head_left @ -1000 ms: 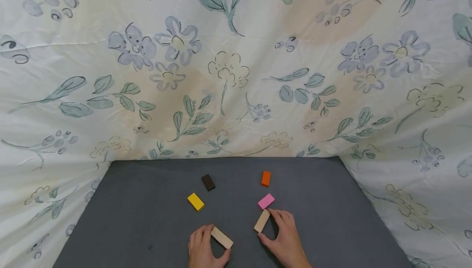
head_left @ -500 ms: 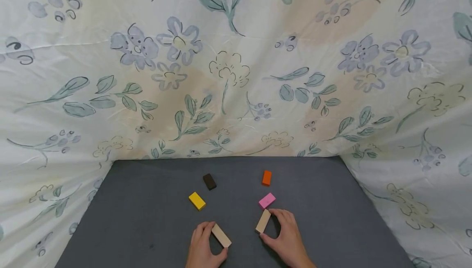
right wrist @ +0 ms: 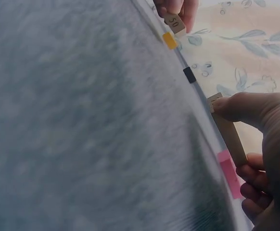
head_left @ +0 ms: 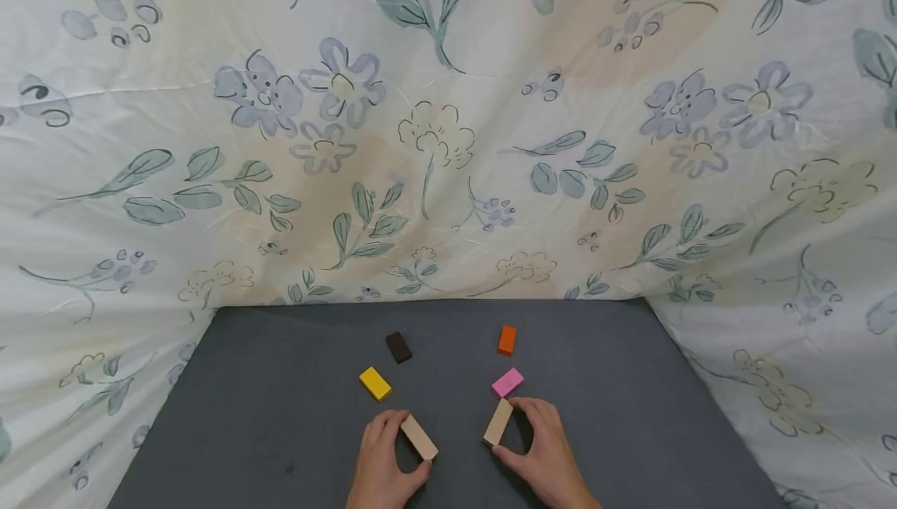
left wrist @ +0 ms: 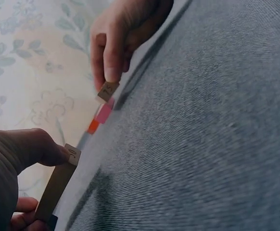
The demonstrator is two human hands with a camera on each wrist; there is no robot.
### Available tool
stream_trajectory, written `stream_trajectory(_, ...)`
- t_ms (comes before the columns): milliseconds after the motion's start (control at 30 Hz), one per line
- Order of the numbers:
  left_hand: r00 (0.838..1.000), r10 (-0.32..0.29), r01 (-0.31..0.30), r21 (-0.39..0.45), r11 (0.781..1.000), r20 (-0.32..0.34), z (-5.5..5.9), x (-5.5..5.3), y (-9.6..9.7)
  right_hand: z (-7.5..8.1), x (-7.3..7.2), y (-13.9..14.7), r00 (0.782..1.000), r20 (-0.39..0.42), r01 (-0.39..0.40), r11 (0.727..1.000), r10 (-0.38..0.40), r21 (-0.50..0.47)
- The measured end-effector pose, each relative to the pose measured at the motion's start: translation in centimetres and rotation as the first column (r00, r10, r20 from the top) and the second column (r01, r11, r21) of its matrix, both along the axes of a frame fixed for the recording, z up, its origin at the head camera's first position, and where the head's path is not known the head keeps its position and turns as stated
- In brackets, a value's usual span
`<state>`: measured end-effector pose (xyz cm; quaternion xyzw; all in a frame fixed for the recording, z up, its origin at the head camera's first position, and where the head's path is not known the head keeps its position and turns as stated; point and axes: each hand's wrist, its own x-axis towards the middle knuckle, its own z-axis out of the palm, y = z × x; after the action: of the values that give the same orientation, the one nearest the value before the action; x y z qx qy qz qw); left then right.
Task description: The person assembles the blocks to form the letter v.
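Two pinches: left hand (head_left: 381,456), pale block (head_left: 420,437); right hand (head_left: 546,451), wooden block (head_left: 498,422), perhaps touching pink block (head_left: 508,383) ahead; orange block (head_left: 507,340) beyond.

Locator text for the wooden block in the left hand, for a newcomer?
In the head view, find the grey table backed by floral cloth. At its near side, the left hand pinches the wooden block by its ends, nearer than the yellow block. Unlike that one, it is bare wood; its far end angles left, whereas the similar block in the right hand angles right.
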<state>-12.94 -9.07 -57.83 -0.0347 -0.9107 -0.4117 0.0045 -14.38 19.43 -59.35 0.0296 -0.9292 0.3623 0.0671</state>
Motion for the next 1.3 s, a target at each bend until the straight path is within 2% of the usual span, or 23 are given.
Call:
stream_trajectory(133,0.999,-0.01,0.01,0.019,1.0,0.034,0.4,-0.5,0.1,0.7,0.0,-0.3,1.0,-0.027,-0.008,1.0,0.008,0.005)
stream_trajectory(367,0.999,-0.021,0.02,0.025,1.0,0.044,1.0,-1.1,0.1,1.5,-0.4,-1.3,0.998,0.045,-0.041,0.999,0.042,-0.026)
stream_trajectory(500,0.999,-0.018,0.017,0.023,1.0,0.05,1.1,-1.3,0.3,1.7,-0.5,-1.7,0.998,0.019,-0.059,0.997,0.06,-0.048)
stream_trajectory(733,0.999,-0.028,0.027,0.032,0.999,0.042,1.2,-1.6,0.4,1.8,-0.6,-2.2,0.992,-0.068,-0.114,0.992,0.11,-0.059)
stream_trajectory(1067,0.997,-0.058,0.056,0.04,0.998,0.047,1.1,-2.2,0.3,2.0,-1.0,-3.2,0.989,-0.021,-0.149,0.988,0.148,-0.052)
stream_trajectory(1300,0.996,-0.082,0.081,0.025,0.996,0.038,0.9,-2.6,0.4,1.8,-1.2,-3.8,0.986,-0.029,-0.166,0.985,0.165,-0.038)
